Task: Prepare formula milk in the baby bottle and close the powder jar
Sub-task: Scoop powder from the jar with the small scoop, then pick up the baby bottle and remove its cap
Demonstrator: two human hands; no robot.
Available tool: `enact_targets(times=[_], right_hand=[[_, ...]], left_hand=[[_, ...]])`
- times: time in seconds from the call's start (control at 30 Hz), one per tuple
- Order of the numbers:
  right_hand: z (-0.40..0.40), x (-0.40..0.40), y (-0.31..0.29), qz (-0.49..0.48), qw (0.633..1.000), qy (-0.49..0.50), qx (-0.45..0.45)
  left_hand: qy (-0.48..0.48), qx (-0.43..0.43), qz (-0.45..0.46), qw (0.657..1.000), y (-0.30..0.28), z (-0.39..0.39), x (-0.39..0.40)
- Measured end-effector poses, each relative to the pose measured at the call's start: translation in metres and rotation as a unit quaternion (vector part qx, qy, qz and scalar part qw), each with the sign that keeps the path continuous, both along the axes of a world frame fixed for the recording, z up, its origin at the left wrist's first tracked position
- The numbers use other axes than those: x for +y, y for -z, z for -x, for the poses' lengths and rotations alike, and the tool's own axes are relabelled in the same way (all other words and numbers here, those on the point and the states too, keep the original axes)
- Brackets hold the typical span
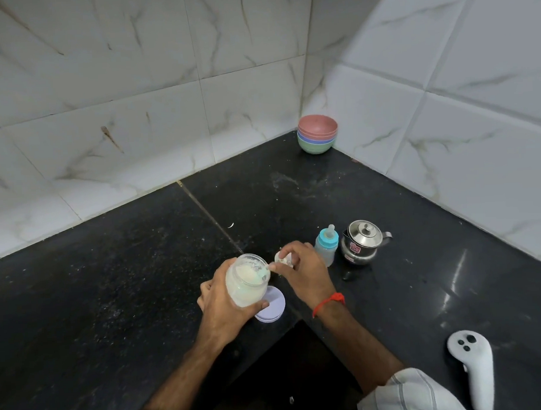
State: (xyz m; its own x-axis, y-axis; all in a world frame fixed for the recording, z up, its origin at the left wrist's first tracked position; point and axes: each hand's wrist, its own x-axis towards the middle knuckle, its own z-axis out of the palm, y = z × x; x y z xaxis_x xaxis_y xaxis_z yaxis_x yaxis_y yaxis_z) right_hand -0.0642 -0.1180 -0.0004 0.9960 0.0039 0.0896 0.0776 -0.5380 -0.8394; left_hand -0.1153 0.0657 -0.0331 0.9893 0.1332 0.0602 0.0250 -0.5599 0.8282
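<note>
My left hand (224,303) grips the open powder jar (247,280), tilted toward my right hand, with white powder inside. My right hand (303,271) pinches a small white scoop (282,260) at the jar's mouth; part of the scoop is hidden by my fingers. The jar's pale lilac lid (272,305) lies flat on the black counter under the jar. The baby bottle (326,245), clear with a blue collar and teat on, stands upright just right of my right hand. A small steel kettle (359,243) with its lid on stands beside the bottle.
A stack of coloured bowls (317,134) sits in the far corner against the tiled walls. A white controller (471,366) lies near the counter's front right. A small dark object (346,275) lies in front of the kettle. The counter's inner edge (269,347) cuts in below my hands.
</note>
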Motion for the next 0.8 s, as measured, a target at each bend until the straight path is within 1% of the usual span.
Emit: enact_targets(times=[0.07, 0.13, 0.23, 0.3, 0.4, 0.47, 0.57, 0.6, 0.63, 0.67, 0.73, 0.8], right_hand=[[-0.005, -0.014, 0.002, -0.040, 0.998, 0.043, -0.018], [-0.007, -0.029, 0.005, -0.051, 0.994, 0.090, -0.026], [-0.007, -0.048, 0.011, -0.053, 0.983, 0.165, -0.053], [-0.008, -0.056, 0.015, -0.050, 0.979, 0.192, -0.056], [-0.016, -0.065, 0.023, -0.007, 0.982, 0.181, -0.052], [-0.022, -0.068, 0.026, 0.007, 0.987, 0.157, -0.042], [-0.031, -0.064, 0.026, 0.027, 0.991, 0.129, -0.018], [-0.035, -0.063, 0.026, 0.035, 0.991, 0.126, -0.014], [-0.038, -0.063, 0.027, 0.043, 0.991, 0.126, -0.010], [-0.040, -0.063, 0.028, 0.052, 0.991, 0.127, -0.010], [-0.041, -0.064, 0.031, 0.067, 0.989, 0.129, -0.032], [-0.033, -0.065, 0.031, 0.069, 0.986, 0.135, -0.063]], left_hand=[[-0.027, -0.006, 0.047, 0.999, 0.001, -0.008, 0.004], [-0.063, -0.012, 0.093, 0.994, 0.010, -0.020, 0.011], [-0.085, -0.013, 0.120, 0.989, 0.020, -0.033, 0.016], [-0.085, -0.011, 0.124, 0.989, 0.023, -0.037, 0.014], [-0.082, 0.004, 0.112, 0.990, 0.028, -0.041, 0.016], [-0.081, 0.031, 0.101, 0.991, 0.029, -0.042, 0.019], [-0.096, 0.086, 0.040, 0.991, 0.026, -0.034, 0.017], [-0.107, 0.091, 0.020, 0.990, 0.023, -0.028, 0.014], [-0.112, 0.081, 0.006, 0.990, 0.019, -0.020, 0.011], [-0.110, 0.052, -0.009, 0.993, 0.016, -0.011, 0.007], [-0.094, -0.048, -0.054, 0.993, 0.012, 0.009, -0.002], [-0.076, -0.135, -0.075, 0.985, 0.004, 0.024, -0.013]])
